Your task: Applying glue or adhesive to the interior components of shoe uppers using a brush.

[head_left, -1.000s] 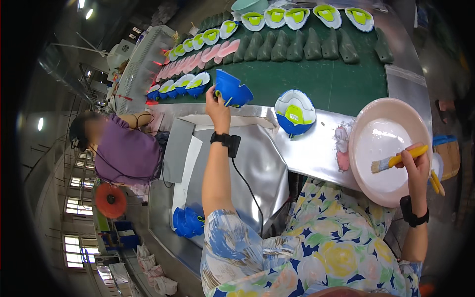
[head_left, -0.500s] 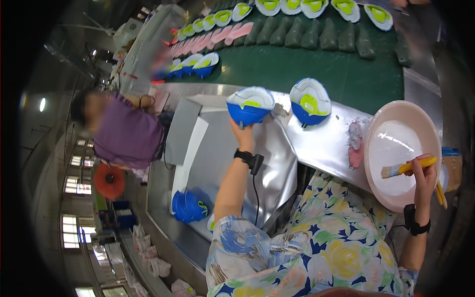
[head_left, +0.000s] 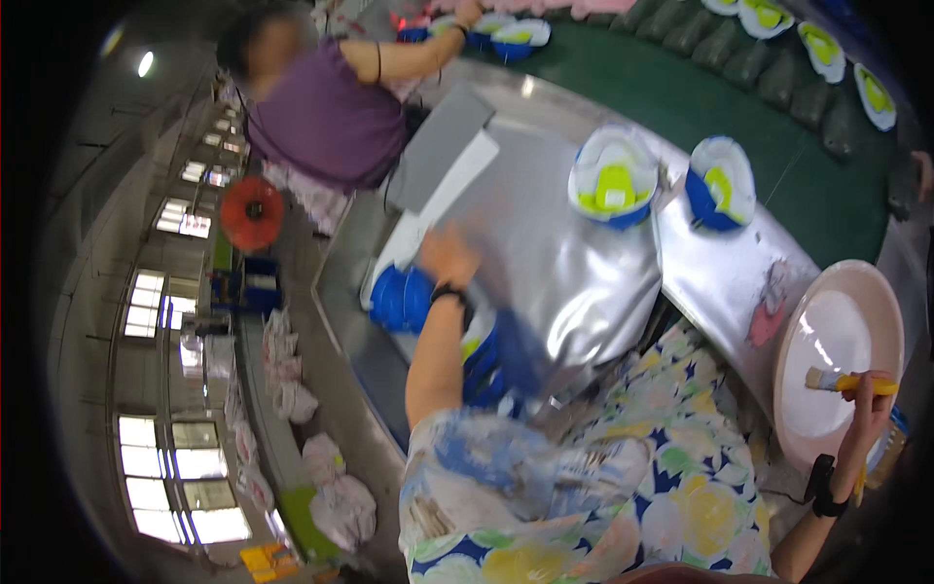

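The right grip (head_left: 868, 397) wraps a yellow brush (head_left: 827, 380) above the basin (head_left: 860, 280); well left of the basin, the left grip (head_left: 450, 255) (too blurred to tell openness or hold) is near blue shoe uppers (head_left: 401, 300).

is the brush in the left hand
No, the yellow-handled brush is in the right hand, its bristles over the pale pink basin.

place: shoe factory workshop | green work surface (head_left: 662, 109) | row of foot-shaped forms (head_left: 777, 84) | blue-and-white shoe uppers (head_left: 615, 180) | co-worker (head_left: 331, 122)
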Motion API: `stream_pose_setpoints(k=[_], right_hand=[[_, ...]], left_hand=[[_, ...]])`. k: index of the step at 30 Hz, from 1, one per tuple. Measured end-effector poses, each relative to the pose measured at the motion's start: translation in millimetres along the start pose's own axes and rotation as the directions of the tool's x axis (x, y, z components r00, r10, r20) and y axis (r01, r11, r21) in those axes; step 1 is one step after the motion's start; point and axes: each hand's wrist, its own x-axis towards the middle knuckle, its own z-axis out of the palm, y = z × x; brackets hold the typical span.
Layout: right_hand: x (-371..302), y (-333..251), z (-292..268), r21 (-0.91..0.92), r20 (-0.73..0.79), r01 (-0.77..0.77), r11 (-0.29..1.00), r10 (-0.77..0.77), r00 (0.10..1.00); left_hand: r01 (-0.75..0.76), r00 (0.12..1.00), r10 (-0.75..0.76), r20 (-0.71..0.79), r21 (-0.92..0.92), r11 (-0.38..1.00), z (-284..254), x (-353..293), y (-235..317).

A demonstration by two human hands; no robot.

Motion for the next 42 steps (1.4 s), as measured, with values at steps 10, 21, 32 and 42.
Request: stream_pose_setpoints(k=[10,21,32,42], right_hand=[[9,0,22,0.059,0.045,-0.044,0.997,0.041,0.998],[5,-6,16,0.002,0.04,-0.069,0.998,0.069,0.997],[65,2,46,-0.288,0.185,0.068,0.955,-0.014,0.983],[20,-3,42,-0.521,0.518,0.293,0.802,0.024,0.855]], left_hand=[[-0.038,0.999,0.04,-0.003,0.231,0.972,-56,-36,-96],[-0.622,0.783,0.572,-0.244,-0.291,0.727,-11,-59,40],[-0.127,0.921,0.386,0.053,-0.896,0.426,-95,-17,43],[0.299,0.547,0.815,0.193,-0.954,0.026,-134,-52,258]])
